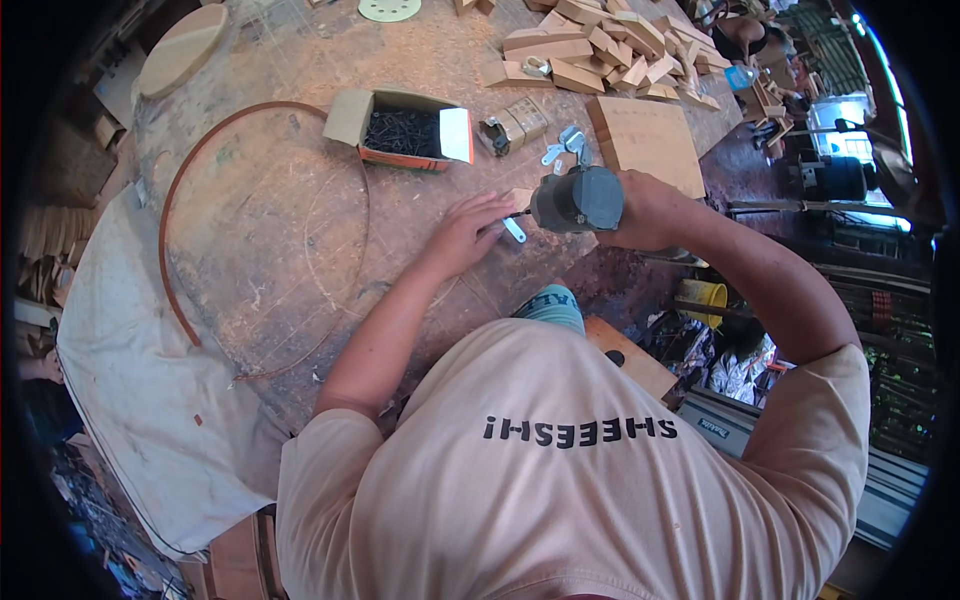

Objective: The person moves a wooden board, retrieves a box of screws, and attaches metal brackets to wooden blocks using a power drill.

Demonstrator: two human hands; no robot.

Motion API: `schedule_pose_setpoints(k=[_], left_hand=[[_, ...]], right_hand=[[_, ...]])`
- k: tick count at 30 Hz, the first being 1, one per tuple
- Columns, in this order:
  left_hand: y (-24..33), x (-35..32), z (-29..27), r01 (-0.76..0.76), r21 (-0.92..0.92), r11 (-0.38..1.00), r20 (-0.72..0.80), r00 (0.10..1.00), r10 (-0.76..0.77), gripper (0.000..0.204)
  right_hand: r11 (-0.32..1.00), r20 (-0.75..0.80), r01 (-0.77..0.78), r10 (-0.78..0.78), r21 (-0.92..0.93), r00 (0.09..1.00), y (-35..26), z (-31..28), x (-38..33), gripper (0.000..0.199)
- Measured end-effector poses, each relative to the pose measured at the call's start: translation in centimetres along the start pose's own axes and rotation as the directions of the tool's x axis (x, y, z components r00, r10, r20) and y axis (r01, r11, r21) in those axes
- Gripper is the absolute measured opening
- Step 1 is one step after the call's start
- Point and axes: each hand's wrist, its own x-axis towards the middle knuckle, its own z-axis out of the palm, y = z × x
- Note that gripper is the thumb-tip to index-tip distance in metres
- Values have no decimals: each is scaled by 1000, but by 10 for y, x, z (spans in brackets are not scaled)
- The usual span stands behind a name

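My right hand (646, 210) is wrapped round the grip of a dark cordless drill (577, 199), whose bit end points left. At that end my left hand (467, 234) has its fingers pressed together on a small wood block (521, 198), mostly hidden by the fingers and the drill. A small metal plate with a hole (514, 231) sticks out just below the fingertips. Beyond the drill lie more metal brackets (572, 143). An open cardboard box of dark screws (402, 130) stands on the table past my left hand.
On the worn wooden table (270, 230) lies a thin curved brown strip (168, 225). A small brown packet (520, 122), a flat board (648, 145) and a pile of wood offcuts (610, 50) sit at the far right. A round wood disc (184, 48) is far left; a pale cloth (150, 370) hangs nearer.
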Motion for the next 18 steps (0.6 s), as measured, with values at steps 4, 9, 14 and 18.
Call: schedule_pose_setpoints(k=[4, 9, 14, 18], left_hand=[[-2, 0, 0, -12, 6, 1000, 5, 1000, 12, 43], [-2, 0, -1, -8, 29, 1000, 11, 1000, 7, 47], [19, 8, -15, 35, -212, 977, -39, 998, -44, 60], [95, 40, -29, -252, -317, 914, -246, 953, 177, 82]], right_hand=[[998, 56, -65, 65, 4, 996, -2, -3, 1, 43], [995, 50, -101, 100, 20, 994, -7, -5, -1, 45], [997, 65, -71, 71, 4, 995, -2, -3, -1, 47], [998, 49, -40, 38, 46, 998, 3, 1, 0, 39]])
